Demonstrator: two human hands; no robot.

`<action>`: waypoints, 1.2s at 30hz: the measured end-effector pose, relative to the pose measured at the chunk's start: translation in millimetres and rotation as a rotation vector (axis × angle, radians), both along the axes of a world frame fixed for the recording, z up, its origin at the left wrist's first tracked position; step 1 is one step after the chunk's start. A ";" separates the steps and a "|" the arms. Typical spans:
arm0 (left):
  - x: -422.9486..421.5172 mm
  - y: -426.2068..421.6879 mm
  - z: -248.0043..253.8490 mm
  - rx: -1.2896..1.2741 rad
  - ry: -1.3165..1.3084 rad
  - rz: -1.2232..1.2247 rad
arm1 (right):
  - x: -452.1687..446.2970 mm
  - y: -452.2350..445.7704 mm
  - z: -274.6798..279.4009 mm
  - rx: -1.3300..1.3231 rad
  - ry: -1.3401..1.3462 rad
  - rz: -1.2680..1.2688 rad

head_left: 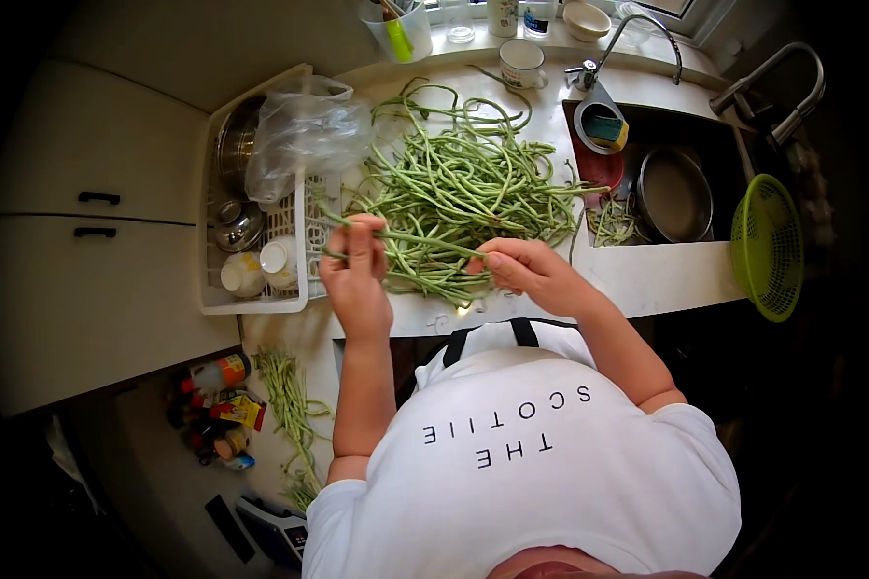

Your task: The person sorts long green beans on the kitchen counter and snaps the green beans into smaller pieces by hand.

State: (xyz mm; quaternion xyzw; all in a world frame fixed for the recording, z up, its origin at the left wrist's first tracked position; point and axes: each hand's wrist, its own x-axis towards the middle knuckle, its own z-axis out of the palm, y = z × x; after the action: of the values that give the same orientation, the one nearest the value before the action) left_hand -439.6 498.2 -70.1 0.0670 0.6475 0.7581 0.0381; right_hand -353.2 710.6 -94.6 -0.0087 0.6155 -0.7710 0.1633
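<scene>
A large heap of long green beans [463, 179] lies spread over the white counter in front of me. Above its near edge, a long bean [430, 240] is stretched between my two hands. My left hand [356, 275] closes around the bean's left part, fingers raised beside the dish rack. With thumb and forefinger, my right hand [526, 270] pinches the other end. A second bunch of long beans [290, 415] rests on the side counter, below and to the left of my left forearm.
A white dish rack [302, 246] with pots, cups and a plastic bag [309, 130] stands left. On the right, the sink [726, 159] holds a metal pan [674, 193] and bean scraps [613, 222]; a green colander [768, 249] sits at its edge. A mug [522, 64] stands behind the heap.
</scene>
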 end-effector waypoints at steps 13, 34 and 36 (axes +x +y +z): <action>-25.9 -60.8 -2.2 0.405 -0.043 0.321 | 14.3 35.2 -27.1 0.116 -0.074 -0.042; -28.3 -96.5 -1.1 0.307 0.172 0.411 | 33.8 117.8 -80.4 0.510 0.106 -0.850; -26.3 -85.9 2.6 0.347 0.161 0.485 | 40.4 135.2 -71.6 1.048 0.154 -0.755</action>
State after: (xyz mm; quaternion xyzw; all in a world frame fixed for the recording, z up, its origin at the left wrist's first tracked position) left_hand -466.0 412.3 -67.5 -0.0239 0.5067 0.8365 -0.2074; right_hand -312.8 845.8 -166.2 0.2338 0.8808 -0.3700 -0.1808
